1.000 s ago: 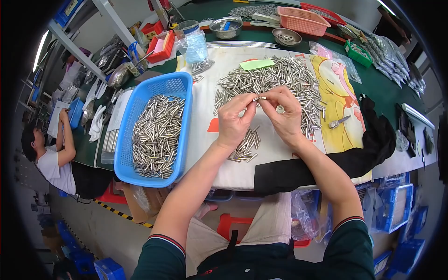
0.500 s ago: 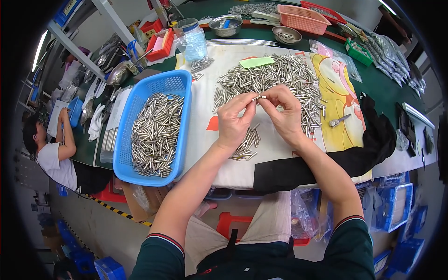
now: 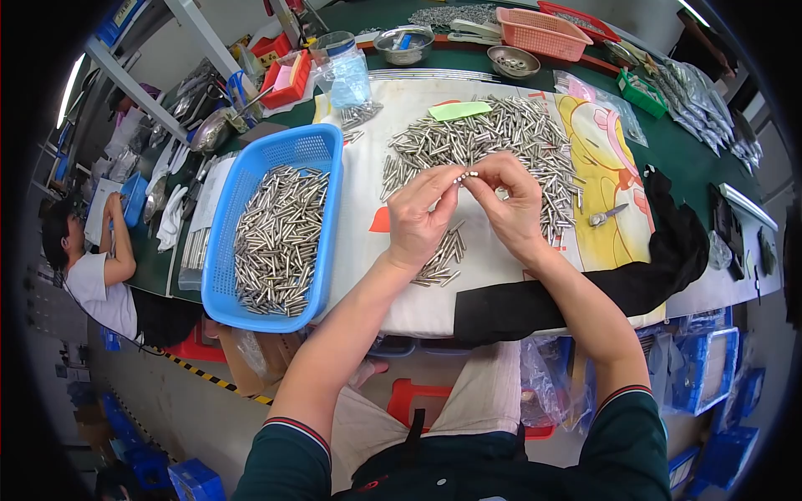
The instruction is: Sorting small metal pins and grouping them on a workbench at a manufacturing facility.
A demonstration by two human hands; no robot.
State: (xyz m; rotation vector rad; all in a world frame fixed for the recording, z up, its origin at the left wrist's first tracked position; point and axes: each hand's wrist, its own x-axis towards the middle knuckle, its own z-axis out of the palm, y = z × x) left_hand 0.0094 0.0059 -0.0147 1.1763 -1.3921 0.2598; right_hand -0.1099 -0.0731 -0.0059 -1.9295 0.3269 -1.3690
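Pinching one steel pin (image 3: 464,176) between both hands, left hand (image 3: 420,219) and right hand (image 3: 508,200) grip its ends above the cloth (image 3: 493,267). Pin: light, rigid, probably slippery; hold at ends.

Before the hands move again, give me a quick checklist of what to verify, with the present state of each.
1. Small metal pin pinched between both hands: ok.
2. Left hand and right hand meet above the white cloth: ok.
3. Loose pin pile lies just behind the hands: ok.
4. Blue basket of pins sits to the left, well filled: ok.
5. Whether the held pin is one piece or two: cannot tell.
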